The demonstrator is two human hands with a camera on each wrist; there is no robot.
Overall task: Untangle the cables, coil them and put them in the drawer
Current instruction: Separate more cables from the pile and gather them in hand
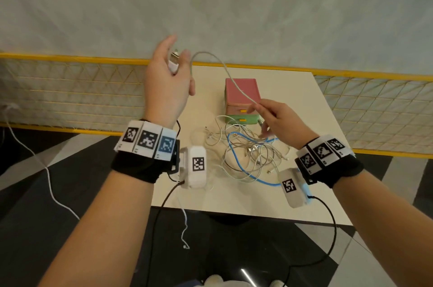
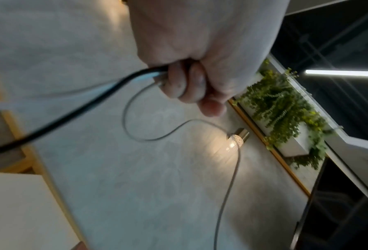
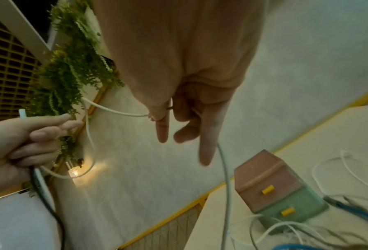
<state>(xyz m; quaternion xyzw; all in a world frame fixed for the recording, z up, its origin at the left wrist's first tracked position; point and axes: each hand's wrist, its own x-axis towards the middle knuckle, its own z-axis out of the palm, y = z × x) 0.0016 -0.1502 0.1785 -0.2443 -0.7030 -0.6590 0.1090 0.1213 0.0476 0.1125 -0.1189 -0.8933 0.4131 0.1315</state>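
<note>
My left hand point(image 1: 178, 57) is raised over the table's far left corner and grips the plug end of a white cable point(image 1: 225, 69); its fingers point(image 2: 187, 84) curl round that end. The cable arcs right and down to my right hand point(image 1: 259, 105), which pinches it between thumb and forefinger point(image 3: 159, 116) just above the drawer box point(image 1: 242, 97). That box is pink over green, and both yellow-handled drawers look closed. A tangle of white cables and a blue one point(image 1: 248, 153) lies on the table point(image 1: 304, 104) in front of the box.
A yellow-framed mesh fence point(image 1: 70, 90) runs behind the table. One thin white cable point(image 1: 185, 228) hangs over the table's near edge. Another white lead point(image 1: 35, 153) trails across the floor at left. A lit wall lamp point(image 2: 236, 140) and hanging plants point(image 2: 285, 110) are on the wall.
</note>
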